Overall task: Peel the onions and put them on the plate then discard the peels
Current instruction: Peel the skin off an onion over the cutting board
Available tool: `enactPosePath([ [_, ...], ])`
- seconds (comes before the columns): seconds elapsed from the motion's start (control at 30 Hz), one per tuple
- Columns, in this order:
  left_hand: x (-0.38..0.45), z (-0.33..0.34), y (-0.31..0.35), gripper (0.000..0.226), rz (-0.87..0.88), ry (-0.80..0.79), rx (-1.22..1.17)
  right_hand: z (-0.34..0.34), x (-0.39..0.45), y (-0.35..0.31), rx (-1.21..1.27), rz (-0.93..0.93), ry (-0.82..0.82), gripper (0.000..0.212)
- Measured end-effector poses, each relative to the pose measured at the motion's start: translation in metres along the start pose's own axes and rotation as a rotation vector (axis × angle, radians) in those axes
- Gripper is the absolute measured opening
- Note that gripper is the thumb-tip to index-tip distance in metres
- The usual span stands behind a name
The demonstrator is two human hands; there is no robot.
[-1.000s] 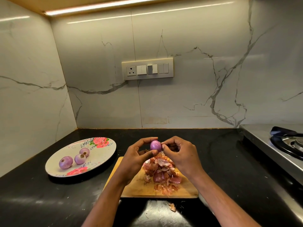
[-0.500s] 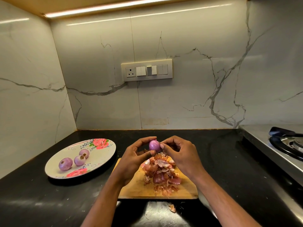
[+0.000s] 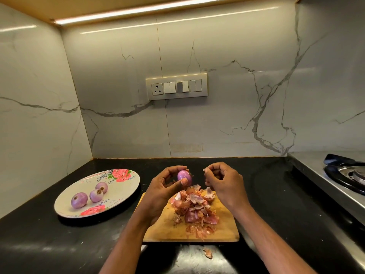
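**Peeled onion held over the cutting board, a scrap of skin pinched beside it**

A small purple onion (image 3: 184, 177) is held above the far end of a wooden cutting board (image 3: 166, 230). It is gripped by the left hand (image 3: 165, 187), with the thumb pressed against its near side and the fingers curled over its top. A thin pale scrap of peel (image 3: 205, 170) is pinched between the thumb and fingertips of the right hand (image 3: 225, 181); the remaining fingers of that hand are curled in. The two hands are apart, with a narrow gap between the onion and the scrap.

Below the hands, a heap of reddish-pink peels (image 3: 194, 209) is piled on the cutting board. One stray peel (image 3: 208, 253) lies on the black countertop (image 3: 276, 204), just in front of the board's near edge.

To the left of the board, a floral plate (image 3: 126, 186) printed with pink roses is set on the countertop. Three peeled onions (image 3: 89, 195) are gathered on it, close together.

A switch panel (image 3: 176, 87) with a socket is mounted on the marble wall behind. At the right edge, part of a steel gas stove (image 3: 335, 180) is seen. No readable writing or brand mark is found on any item.
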State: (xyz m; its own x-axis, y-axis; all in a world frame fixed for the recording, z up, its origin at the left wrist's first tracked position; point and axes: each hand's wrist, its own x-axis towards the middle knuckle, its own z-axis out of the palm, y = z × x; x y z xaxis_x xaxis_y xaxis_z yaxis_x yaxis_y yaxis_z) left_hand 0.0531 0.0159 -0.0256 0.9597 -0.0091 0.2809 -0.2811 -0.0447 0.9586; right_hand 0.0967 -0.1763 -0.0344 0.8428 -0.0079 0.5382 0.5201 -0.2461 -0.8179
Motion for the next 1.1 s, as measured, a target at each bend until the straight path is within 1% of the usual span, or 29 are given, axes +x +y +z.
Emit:
enactPosePath([
  [0.03, 0.0, 0.0, 0.0, 0.044, -0.012, 0.006, -0.038, -0.003, 0.001, 0.002, -0.018, 0.012, -0.026, 0.004],
  [0.13, 0.001, 0.001, 0.002, 0.045, -0.052, 0.005, -0.152, -0.004, 0.0, 0.004, -0.15, -0.005, -0.204, 0.006],
  [0.17, 0.001, 0.002, 0.002, 0.045, -0.058, 0.003, -0.163, -0.003, 0.0, 0.004, -0.192, -0.026, -0.252, 0.009],
  [0.2, 0.001, 0.002, 0.003, 0.044, -0.061, 0.0, -0.165, -0.001, -0.001, 0.004, -0.219, -0.047, -0.29, 0.016],
  [0.27, 0.0, 0.003, 0.004, 0.044, -0.063, -0.001, -0.159, 0.002, -0.002, 0.003, -0.231, -0.072, -0.34, 0.03],
  [0.33, 0.0, 0.002, 0.004, 0.045, -0.063, 0.003, -0.163, 0.003, -0.002, 0.001, -0.237, -0.09, -0.359, 0.032],
  [0.43, 0.0, 0.002, 0.004, 0.045, -0.068, 0.015, -0.162, 0.001, -0.003, -0.002, -0.261, -0.076, -0.345, 0.022],
  [0.53, 0.001, 0.002, 0.002, 0.042, -0.076, 0.029, -0.144, 0.0, -0.004, -0.002, -0.283, -0.082, -0.352, 0.026],
  [0.6, 0.001, 0.003, 0.002, 0.041, -0.085, 0.037, -0.137, 0.0, -0.003, -0.003, -0.26, -0.097, -0.329, 0.024],
  [0.67, 0.002, 0.002, 0.0, 0.041, -0.087, 0.037, -0.099, 0.001, -0.004, -0.007, -0.168, -0.096, -0.28, 0.021],
  [0.77, 0.002, 0.002, -0.003, 0.042, -0.079, 0.013, -0.022, 0.003, -0.006, -0.012, -0.028, -0.079, -0.221, 0.024],
  [0.93, 0.002, 0.002, -0.003, 0.047, -0.066, -0.023, 0.023, 0.007, -0.006, -0.009, 0.114, -0.032, -0.146, 0.014],
  [1.03, 0.001, 0.003, -0.004, 0.053, -0.058, -0.036, 0.112, 0.008, -0.007, -0.009, 0.041, -0.08, -0.123, 0.014],
  [1.1, 0.001, 0.004, -0.003, 0.05, -0.058, -0.03, 0.111, 0.01, -0.007, -0.009, -0.019, -0.117, -0.102, 0.013],
])
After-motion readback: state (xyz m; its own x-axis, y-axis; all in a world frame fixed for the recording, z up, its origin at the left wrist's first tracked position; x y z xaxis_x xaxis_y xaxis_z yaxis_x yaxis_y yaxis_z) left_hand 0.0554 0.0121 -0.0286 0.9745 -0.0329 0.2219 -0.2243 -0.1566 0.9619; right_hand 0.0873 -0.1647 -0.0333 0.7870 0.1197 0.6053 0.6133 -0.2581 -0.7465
